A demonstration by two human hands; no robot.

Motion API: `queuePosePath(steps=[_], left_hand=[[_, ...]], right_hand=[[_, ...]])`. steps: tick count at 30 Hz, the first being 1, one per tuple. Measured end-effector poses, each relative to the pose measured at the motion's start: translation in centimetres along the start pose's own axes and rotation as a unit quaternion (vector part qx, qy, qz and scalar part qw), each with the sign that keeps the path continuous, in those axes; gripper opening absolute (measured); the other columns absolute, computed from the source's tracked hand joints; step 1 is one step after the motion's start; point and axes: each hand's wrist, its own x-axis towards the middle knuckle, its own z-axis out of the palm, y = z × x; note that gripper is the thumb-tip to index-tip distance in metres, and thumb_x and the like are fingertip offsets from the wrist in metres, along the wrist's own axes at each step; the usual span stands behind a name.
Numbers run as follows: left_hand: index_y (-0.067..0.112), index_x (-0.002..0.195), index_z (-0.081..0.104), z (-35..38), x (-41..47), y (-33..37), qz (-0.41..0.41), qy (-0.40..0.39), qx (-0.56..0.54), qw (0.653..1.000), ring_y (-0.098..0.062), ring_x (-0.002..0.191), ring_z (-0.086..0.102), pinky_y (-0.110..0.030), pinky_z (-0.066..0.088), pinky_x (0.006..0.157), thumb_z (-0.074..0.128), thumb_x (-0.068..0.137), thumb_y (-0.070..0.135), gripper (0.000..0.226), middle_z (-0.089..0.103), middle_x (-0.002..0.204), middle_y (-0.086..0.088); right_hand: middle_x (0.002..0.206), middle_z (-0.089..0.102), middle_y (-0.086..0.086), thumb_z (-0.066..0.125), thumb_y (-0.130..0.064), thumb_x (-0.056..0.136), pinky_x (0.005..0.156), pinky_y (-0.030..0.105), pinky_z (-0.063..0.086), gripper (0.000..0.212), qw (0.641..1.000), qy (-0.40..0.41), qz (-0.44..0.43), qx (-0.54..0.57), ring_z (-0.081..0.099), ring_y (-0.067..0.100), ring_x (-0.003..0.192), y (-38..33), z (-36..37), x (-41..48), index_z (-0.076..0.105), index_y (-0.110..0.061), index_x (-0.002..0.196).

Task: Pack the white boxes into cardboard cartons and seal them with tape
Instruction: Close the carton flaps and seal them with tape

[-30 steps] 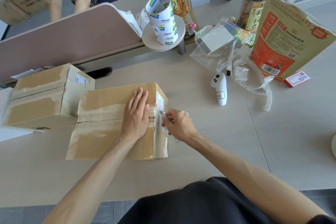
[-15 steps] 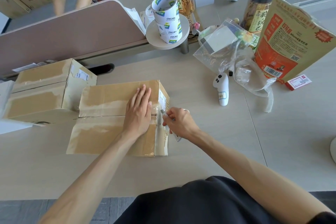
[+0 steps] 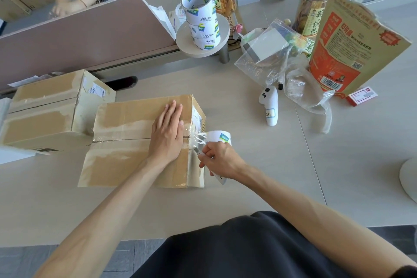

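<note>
A closed cardboard carton [image 3: 126, 119] lies in front of me, clear tape running along its top seam. My left hand [image 3: 168, 135] presses flat on the carton's top near the right edge, fingers straight. A clear strip runs from that edge to a white tape roll [image 3: 219, 137] just right of the carton. My right hand [image 3: 220, 161] grips a small cutter [image 3: 220, 179]; its tip sits at the tape strip beside the carton's right face. A second taped carton [image 3: 45, 106] stands to the left. No white boxes are visible.
Stacked tape rolls [image 3: 202, 18] sit on a round stand behind the carton. A white controller [image 3: 269, 105], plastic bags [image 3: 277, 61], two snack jars, an orange paper bag [image 3: 352, 52] and a small red box [image 3: 362, 96] crowd the right. A pink divider [image 3: 79, 36] stands behind; another person works beyond it.
My right hand has shifted slightly down and toward me with the cutter, and the tape roll now shows beside the carton. My left hand stays flat on the carton top.
</note>
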Motion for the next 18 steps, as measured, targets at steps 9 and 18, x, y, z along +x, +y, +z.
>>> queuePosePath(steps=[9, 18], left_hand=[[0.012, 0.151, 0.033, -0.1, -0.1, 0.1, -0.003, 0.003, -0.007, 1.000, -0.021, 0.147, 0.020, -0.035, 0.017, 0.118, 0.017, 0.099, 0.035, 0.058, 0.025, 0.159, -0.003], [0.013, 0.151, 0.033, 0.0, 0.0, 0.0, -0.003, 0.003, 0.000, 1.000, -0.019, 0.147, 0.020, -0.034, 0.017, 0.119, 0.017, 0.100, 0.035, 0.058, 0.025, 0.160, -0.003]], right_hand=[[0.084, 0.075, -0.009, 0.056, -0.030, 0.093, 0.056, 0.037, 0.056, 0.012, 0.976, 0.196, 0.039, 0.091, 0.063, 0.010, 0.052, 2.5, -4.0, 0.5, 0.064, -0.022, 0.090], [0.109, 0.061, 0.014, 0.060, -0.017, 0.094, 0.081, 0.041, 0.051, 0.028, 0.960, 0.228, 0.115, -0.117, 0.062, 0.037, 0.097, 9.3, -6.5, 1.9, 0.065, -0.008, 0.120]])
